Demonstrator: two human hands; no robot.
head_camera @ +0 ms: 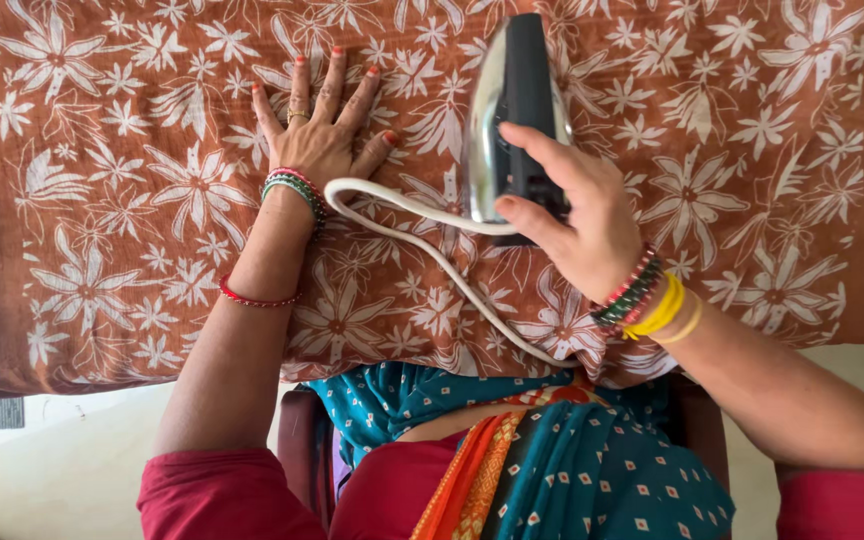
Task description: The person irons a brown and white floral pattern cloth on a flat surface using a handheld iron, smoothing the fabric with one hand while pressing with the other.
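A rust-brown cloth with white flowers (pixel 132 200) covers the whole work surface. On it, right of centre, stands an electric iron (pixel 512 110), its long axis running away from the person, nose pointing to the far edge. The right hand (pixel 577 215) wraps its black handle from behind. The left hand (pixel 320 125) lies flat, fingers spread, just beside the iron's white cord (pixel 422 235).

I see red polish on my left hand (pixel 317 135), a ring, green-and-red bangles and a red thread band; my right hand (pixel 577 215) wears red, green and yellow bangles. Crimson sleeves, teal dotted sari, orange border.
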